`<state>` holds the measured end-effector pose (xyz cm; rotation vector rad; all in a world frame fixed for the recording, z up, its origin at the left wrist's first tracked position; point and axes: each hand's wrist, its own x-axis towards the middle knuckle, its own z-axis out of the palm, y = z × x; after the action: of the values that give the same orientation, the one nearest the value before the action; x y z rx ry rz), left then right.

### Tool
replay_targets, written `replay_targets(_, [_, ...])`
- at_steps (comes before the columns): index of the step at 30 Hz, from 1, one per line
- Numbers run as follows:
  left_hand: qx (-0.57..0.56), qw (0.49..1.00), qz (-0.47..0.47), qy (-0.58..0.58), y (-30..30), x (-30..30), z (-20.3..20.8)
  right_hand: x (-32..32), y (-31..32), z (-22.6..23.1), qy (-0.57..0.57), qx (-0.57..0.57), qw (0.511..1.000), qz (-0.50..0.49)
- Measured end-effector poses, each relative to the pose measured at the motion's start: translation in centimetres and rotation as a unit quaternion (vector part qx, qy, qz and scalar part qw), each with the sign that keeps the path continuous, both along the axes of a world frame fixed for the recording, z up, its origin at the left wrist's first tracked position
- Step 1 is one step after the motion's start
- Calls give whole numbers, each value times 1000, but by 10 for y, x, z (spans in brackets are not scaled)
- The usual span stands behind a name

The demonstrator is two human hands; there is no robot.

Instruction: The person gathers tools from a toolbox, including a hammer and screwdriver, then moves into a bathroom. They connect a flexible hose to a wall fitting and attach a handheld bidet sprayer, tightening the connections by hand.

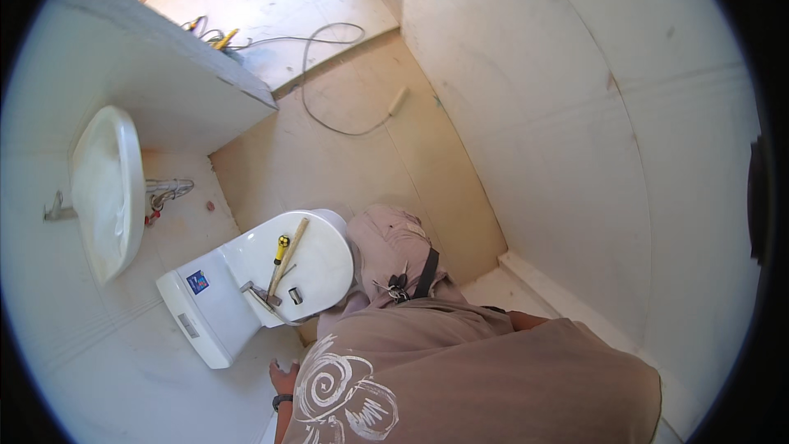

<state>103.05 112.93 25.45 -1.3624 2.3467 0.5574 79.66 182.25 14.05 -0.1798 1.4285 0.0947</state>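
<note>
My left hand [283,377], with a dark band at its wrist, is low beside the toilet [197,308], near the wall. Its fingers look loosely apart, and I see nothing in them. Fabric of my brown shirt [493,362] hides my right hand; only a bit of that forearm shows at the waist. On the closed white lid [329,259] lie a wooden-handled hammer [294,247], a yellow and black screwdriver [281,250] and a short metal cylinder [296,296]. By the hammer head is a long thin piece [261,298] whose kind I cannot make out.
A white washbasin [123,189] hangs on the left wall, pipes [168,187] below it. A grey cable [306,86] with a pale block at its end crosses the tan floor [353,168] from the doorway. Yellow-handled tools [226,39] lie beyond. A tiled wall [567,131] stands right.
</note>
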Motion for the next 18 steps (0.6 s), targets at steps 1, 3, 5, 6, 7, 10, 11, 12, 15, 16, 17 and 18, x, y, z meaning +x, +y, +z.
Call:
replay_targets(1, [36,999,0,-37,-14,18,-4,14,-3,16,10,20,999,-31])
replay_targets(3, [95,994,-17,-55,-38,49,-14,39,-11,45,22,57,995,-83])
replay_targets(5, [139,989,-41,-12,-57,62,-14,57,-19,65,33,86,989,-119])
replay_targets(6, [154,987,-31,-34,-68,54,-12,66,-23,73,37,100,986,-126])
replay_targets(7, [169,984,-20,-56,-74,42,-7,74,-25,78,40,106,985,-129])
replay_targets(10, [171,981,-65,-70,-70,-33,21,99,-39,81,60,105,989,-87])
replay_targets(11, [174,978,-87,-78,-66,-67,36,108,-43,83,69,101,989,-78])
replay_targets(12, [182,977,-85,-65,-56,-99,52,116,-48,86,72,90,992,-52])
replay_targets(15, [202,976,-73,-42,-11,-185,99,126,-63,96,98,67,992,-49])
replay_targets(16, [209,974,-70,-47,3,-208,113,127,-69,101,112,72,987,-84])
replay_targets(17, [219,972,-79,-33,14,-228,125,126,-73,107,126,79,982,-118])
replay_targets(18, [227,970,-79,-41,24,-245,133,126,-78,113,130,53,979,-148])
